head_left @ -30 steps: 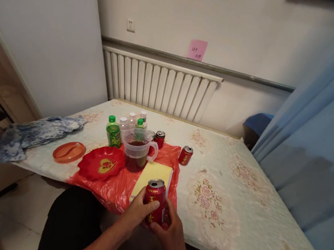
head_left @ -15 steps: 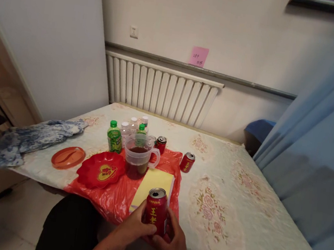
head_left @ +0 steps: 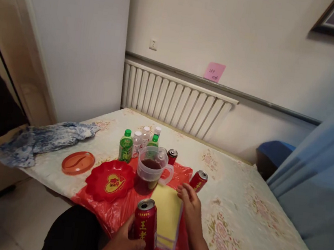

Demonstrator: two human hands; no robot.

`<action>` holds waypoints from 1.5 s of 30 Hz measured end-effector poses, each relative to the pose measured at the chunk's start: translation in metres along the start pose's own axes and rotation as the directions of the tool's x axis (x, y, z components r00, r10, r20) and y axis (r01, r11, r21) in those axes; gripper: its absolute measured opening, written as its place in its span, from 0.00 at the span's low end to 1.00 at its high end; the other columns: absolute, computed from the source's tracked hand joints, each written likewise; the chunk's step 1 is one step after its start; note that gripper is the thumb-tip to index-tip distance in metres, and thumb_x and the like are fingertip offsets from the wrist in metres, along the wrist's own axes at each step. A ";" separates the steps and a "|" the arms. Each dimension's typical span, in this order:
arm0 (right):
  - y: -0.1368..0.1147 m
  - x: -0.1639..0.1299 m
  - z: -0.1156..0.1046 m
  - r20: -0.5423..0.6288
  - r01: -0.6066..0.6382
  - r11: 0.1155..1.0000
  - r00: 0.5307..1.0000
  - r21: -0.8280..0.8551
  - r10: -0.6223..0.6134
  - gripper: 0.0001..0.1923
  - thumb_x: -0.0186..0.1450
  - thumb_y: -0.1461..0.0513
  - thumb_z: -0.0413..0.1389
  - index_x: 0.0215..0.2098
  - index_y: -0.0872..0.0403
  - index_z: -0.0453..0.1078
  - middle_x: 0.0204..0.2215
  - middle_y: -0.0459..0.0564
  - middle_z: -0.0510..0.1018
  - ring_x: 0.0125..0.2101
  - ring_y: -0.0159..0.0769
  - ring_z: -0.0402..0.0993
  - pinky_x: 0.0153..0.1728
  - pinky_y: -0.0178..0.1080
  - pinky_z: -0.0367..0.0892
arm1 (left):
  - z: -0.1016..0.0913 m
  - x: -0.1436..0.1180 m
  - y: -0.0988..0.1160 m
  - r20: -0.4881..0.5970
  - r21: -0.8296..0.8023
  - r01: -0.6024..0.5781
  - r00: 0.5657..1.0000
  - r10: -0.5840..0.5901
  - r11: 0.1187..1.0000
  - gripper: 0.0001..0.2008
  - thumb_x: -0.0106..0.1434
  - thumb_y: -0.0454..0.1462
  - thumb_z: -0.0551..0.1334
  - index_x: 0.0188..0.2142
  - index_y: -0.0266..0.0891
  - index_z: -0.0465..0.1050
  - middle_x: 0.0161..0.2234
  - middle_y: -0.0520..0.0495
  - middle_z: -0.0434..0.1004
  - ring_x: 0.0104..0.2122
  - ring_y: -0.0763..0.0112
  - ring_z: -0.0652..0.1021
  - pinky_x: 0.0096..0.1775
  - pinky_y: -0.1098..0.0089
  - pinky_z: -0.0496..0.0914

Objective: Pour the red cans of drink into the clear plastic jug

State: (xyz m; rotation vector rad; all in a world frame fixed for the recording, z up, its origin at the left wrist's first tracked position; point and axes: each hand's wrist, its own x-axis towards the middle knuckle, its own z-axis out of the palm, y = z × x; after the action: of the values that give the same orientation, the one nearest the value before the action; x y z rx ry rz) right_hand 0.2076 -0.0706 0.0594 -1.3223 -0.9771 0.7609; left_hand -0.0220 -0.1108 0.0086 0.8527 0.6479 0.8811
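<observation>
Left hand [head_left: 127, 240], head view: wrapped round the held red can [head_left: 144, 232], long axis nearly upright;
Right hand [head_left: 192, 208]: loosely curled, apparently empty; I see it just short of the rightmost can [head_left: 199, 180];
Jug [head_left: 147, 175]: beyond the held red can.

We look from the person's head, forward and down over the near edge of the table [head_left: 266, 232] toward its far edge and the radiator [head_left: 173, 101] beyond. Our one wide view has the left hand [head_left: 124, 236] and right hand [head_left: 192, 208] close below and takes in both far corners.
</observation>
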 end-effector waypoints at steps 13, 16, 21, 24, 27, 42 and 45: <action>-0.019 0.067 0.072 0.319 0.062 0.998 0.946 0.009 -0.062 0.26 0.66 0.46 0.49 0.16 0.50 0.58 0.12 0.41 0.62 0.17 0.31 0.57 0.22 0.36 0.57 | -0.034 0.001 -0.008 -0.101 0.066 0.096 0.991 -0.089 0.993 0.44 0.39 0.30 0.70 0.59 0.41 0.64 0.46 0.43 0.79 0.48 0.48 0.76 0.48 0.56 0.71; -0.020 0.064 0.083 0.314 0.032 0.999 0.948 0.041 -0.043 0.23 0.64 0.47 0.50 0.16 0.49 0.55 0.11 0.38 0.57 0.15 0.29 0.51 0.18 0.35 0.51 | -0.039 -0.001 -0.009 -0.120 0.074 0.100 0.989 -0.091 0.992 0.42 0.39 0.28 0.67 0.58 0.41 0.65 0.45 0.44 0.80 0.46 0.50 0.77 0.47 0.57 0.72; -0.024 0.056 0.101 0.184 0.038 0.997 0.982 0.070 -0.051 0.21 0.61 0.49 0.52 0.18 0.49 0.52 0.12 0.36 0.54 0.16 0.28 0.48 0.18 0.35 0.47 | -0.045 -0.009 -0.007 -0.134 0.030 0.080 0.988 -0.075 0.996 0.41 0.40 0.26 0.64 0.57 0.41 0.65 0.44 0.46 0.81 0.44 0.52 0.78 0.44 0.59 0.73; -0.031 0.051 0.106 0.121 0.047 0.996 0.991 0.077 -0.056 0.20 0.61 0.50 0.52 0.18 0.49 0.51 0.13 0.36 0.54 0.16 0.28 0.48 0.18 0.35 0.47 | -0.048 -0.013 -0.007 -0.147 0.048 0.068 0.987 -0.061 0.996 0.40 0.38 0.26 0.63 0.55 0.40 0.67 0.43 0.47 0.81 0.43 0.54 0.79 0.42 0.61 0.73; -0.040 0.048 0.104 0.084 0.057 0.995 0.994 0.087 -0.065 0.20 0.62 0.51 0.52 0.18 0.49 0.52 0.13 0.36 0.54 0.16 0.28 0.48 0.19 0.35 0.47 | -0.051 -0.016 -0.007 -0.144 0.070 0.046 0.989 -0.036 0.997 0.39 0.38 0.28 0.64 0.55 0.40 0.67 0.41 0.48 0.82 0.42 0.54 0.79 0.42 0.62 0.72; -0.126 0.012 0.025 0.019 -0.009 0.982 1.000 0.190 0.006 0.23 0.60 0.51 0.58 0.18 0.50 0.51 0.14 0.35 0.51 0.15 0.25 0.44 0.17 0.33 0.45 | -0.029 -0.019 0.004 -0.175 0.206 -0.085 0.977 0.123 0.975 0.41 0.40 0.30 0.65 0.57 0.39 0.62 0.51 0.45 0.77 0.52 0.51 0.74 0.53 0.59 0.67; -0.136 -0.006 -0.007 0.027 -0.052 0.990 0.998 0.129 0.049 0.23 0.61 0.51 0.58 0.18 0.50 0.52 0.14 0.35 0.50 0.16 0.25 0.44 0.17 0.33 0.45 | -0.019 -0.015 0.004 -0.143 0.211 -0.106 0.980 0.138 0.972 0.41 0.40 0.29 0.64 0.57 0.39 0.62 0.51 0.45 0.77 0.52 0.52 0.74 0.54 0.57 0.66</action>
State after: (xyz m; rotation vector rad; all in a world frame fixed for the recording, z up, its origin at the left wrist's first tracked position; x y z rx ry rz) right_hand 0.2009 -0.0957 0.1932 -1.2311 -0.9011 0.8662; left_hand -0.0456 -0.1155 0.0045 1.0215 0.8402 1.0128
